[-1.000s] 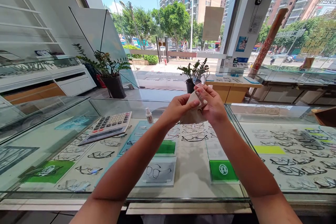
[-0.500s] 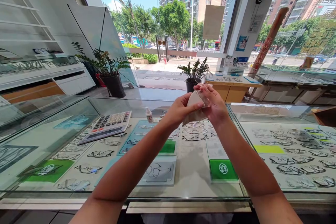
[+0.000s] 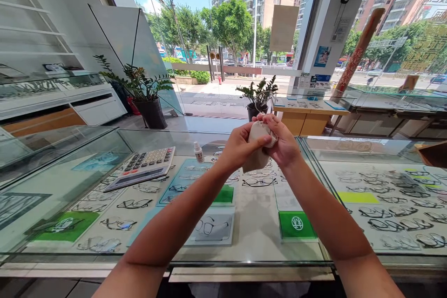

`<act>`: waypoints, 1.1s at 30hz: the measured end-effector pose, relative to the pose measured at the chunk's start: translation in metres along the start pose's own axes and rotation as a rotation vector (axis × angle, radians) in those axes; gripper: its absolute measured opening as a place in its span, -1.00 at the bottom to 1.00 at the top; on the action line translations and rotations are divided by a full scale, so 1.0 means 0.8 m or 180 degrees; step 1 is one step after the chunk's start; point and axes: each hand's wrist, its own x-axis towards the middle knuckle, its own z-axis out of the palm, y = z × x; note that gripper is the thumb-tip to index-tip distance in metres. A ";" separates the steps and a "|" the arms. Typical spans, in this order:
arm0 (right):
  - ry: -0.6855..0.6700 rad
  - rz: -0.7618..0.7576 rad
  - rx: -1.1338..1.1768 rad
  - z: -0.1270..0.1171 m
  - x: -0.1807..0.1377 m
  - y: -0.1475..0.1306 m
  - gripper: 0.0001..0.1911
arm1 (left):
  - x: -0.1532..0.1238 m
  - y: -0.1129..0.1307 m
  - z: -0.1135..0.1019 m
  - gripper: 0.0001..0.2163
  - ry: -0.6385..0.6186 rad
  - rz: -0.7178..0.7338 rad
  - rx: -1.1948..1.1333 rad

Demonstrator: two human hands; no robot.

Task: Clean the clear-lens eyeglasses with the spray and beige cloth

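A small beige drawstring pouch point(image 3: 256, 160) is held up over the glass display counter point(image 3: 258, 247). My left hand point(image 3: 242, 144) grips its left side, the thumb lying across the front. On the right, my right hand point(image 3: 284, 143) has its fingers closed on the gathered upper edge. A bit of pale cord shows above the fingertips. Both hands are close together, and the fingers behind the pouch are hidden. Whether anything is inside the pouch I cannot tell.
Under the glass lie several rows of eyeglasses point(image 3: 259, 181) and green cards point(image 3: 296, 226). A calculator point(image 3: 145, 165) and a small white spray bottle point(image 3: 198, 152) stand on the counter to the left. Beyond it are potted plants point(image 3: 148, 88) and a glass front.
The pouch has turned slightly and its upper edge is more bunched. My right hand has shifted a little left and its fingers have closed in toward my left hand.
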 end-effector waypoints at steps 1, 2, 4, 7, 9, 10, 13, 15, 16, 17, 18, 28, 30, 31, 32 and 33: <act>-0.0018 0.0018 0.0000 0.001 -0.001 0.001 -0.71 | 0.000 -0.002 0.001 -0.68 0.0077 0.0067 0.0046; -0.0035 0.0027 0.0010 0.003 -0.001 0.001 -0.70 | 0.000 -0.004 0.002 -0.68 0.0155 0.0143 0.0090; -0.0069 0.0036 0.0024 0.005 -0.002 0.001 -0.69 | 0.000 -0.007 0.005 -0.66 0.0302 0.0292 0.0149; -0.0133 0.0049 0.0014 0.008 -0.003 0.002 -0.68 | 0.001 -0.012 0.007 -0.63 0.0469 0.0418 0.0119; -0.0159 0.0064 0.0012 0.009 -0.003 0.002 -0.68 | 0.002 -0.013 0.008 -0.62 0.0592 0.0471 0.0090; -0.0166 0.0068 0.0025 0.009 -0.003 0.002 -0.68 | 0.002 -0.013 0.008 -0.60 0.0661 0.0498 0.0082; -0.0195 0.0074 0.0108 0.009 -0.003 0.000 -0.71 | 0.005 -0.012 0.006 -0.52 0.0713 0.0436 0.0023; -0.0218 0.0074 0.0129 0.006 -0.001 -0.003 -0.72 | 0.008 -0.011 0.002 -0.50 0.0471 0.0228 -0.0090; -0.0213 0.0065 0.0112 0.003 0.000 -0.006 -0.71 | 0.011 -0.011 -0.001 -0.49 0.0324 0.0135 -0.0165; -0.0191 0.0048 0.0081 0.001 0.001 -0.010 -0.71 | 0.013 -0.011 -0.004 -0.50 0.0201 0.0060 -0.0248; -0.0158 0.0030 0.0039 -0.002 0.001 -0.014 -0.71 | 0.015 -0.011 -0.008 -0.50 0.0130 0.0006 -0.0341; -0.0530 0.0238 -0.0841 -0.021 0.000 -0.037 -0.77 | 0.032 -0.006 -0.037 -0.51 0.0730 -0.0192 -0.0825; -0.0564 0.0254 -0.0928 -0.018 -0.001 -0.029 -0.76 | 0.031 -0.003 -0.036 -0.51 0.0716 -0.0184 -0.0861; -0.0563 0.0258 -0.0945 -0.016 -0.001 -0.026 -0.76 | 0.030 -0.002 -0.036 -0.51 0.0706 -0.0178 -0.0877; -0.0551 0.0262 -0.0944 -0.014 -0.001 -0.022 -0.77 | 0.029 -0.001 -0.035 -0.52 0.0700 -0.0173 -0.0887; -0.0546 0.0273 -0.0938 -0.012 -0.002 -0.019 -0.77 | 0.028 0.000 -0.035 -0.52 0.0689 -0.0176 -0.0896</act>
